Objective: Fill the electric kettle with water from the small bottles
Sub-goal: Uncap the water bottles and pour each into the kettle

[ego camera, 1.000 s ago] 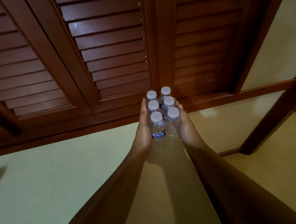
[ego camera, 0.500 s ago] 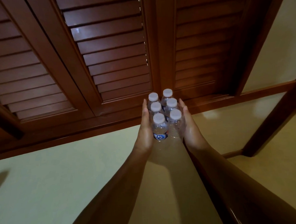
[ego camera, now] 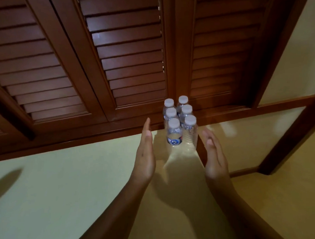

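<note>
1. Head view: six small bottles (ego camera: 180, 121), all capped, stand in a tight two-by-three block on the pale floor (ego camera: 57, 185), near the louvred wooden doors (ego camera: 129, 54). No kettle is visible.
2. The left hand (ego camera: 145, 152) and right hand (ego camera: 214, 153) flank the block, fingers straight, released, touching nothing.
3. Risk: a careless reach for one bottle could topple its close-packed neighbours, because they stand so tightly together.

Louvred wooden doors (ego camera: 126, 54), pale floor (ego camera: 57, 194)
</note>
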The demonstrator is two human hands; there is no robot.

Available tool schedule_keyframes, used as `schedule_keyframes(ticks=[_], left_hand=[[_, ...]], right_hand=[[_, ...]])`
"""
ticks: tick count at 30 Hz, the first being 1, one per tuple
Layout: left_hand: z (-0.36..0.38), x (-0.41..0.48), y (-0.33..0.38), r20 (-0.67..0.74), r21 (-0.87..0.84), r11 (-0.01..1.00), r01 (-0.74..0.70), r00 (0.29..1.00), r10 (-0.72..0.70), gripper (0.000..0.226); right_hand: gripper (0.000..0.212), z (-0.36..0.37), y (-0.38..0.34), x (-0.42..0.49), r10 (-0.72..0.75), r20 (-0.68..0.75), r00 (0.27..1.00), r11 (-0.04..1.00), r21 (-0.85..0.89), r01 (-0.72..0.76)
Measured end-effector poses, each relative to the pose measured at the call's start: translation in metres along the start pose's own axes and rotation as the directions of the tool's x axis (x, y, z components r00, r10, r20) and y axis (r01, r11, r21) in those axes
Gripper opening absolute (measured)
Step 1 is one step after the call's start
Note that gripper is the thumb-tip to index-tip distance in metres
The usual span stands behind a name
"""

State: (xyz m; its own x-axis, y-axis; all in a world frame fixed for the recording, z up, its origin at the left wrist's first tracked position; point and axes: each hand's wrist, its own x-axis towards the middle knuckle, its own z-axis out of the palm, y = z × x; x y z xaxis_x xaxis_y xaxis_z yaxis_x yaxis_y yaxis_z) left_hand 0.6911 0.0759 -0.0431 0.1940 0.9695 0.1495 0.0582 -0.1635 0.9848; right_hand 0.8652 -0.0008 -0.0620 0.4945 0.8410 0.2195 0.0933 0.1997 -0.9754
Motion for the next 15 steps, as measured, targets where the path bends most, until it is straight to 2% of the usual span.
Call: schedule_keyframes(ticks=[5,8,15], left_hand=[[-0.034,-0.064,0.005,-0.044,0.133,0.991,0.003,0.999,0.003,0.049],[-0.058,-0.096,0.006,-0.064,0.203,0.979,-0.004,0.998,0.018,0.045],[-0.129,-0.176,0.003,-0.217,0.328,0.943,0.049,0.976,0.025,0.044]], right_hand=[[0.041,0.022,-0.016,-0.053,-0.077,0.079,0.994,0.997,0.004,0.077],[0.038,0.048,-0.021,-0.081,-0.072,0.205,0.976,0.997,0.034,0.066],[0.037,0.121,-0.034,-0.144,-0.027,0.549,0.836,0.999,0.048,0.000]])
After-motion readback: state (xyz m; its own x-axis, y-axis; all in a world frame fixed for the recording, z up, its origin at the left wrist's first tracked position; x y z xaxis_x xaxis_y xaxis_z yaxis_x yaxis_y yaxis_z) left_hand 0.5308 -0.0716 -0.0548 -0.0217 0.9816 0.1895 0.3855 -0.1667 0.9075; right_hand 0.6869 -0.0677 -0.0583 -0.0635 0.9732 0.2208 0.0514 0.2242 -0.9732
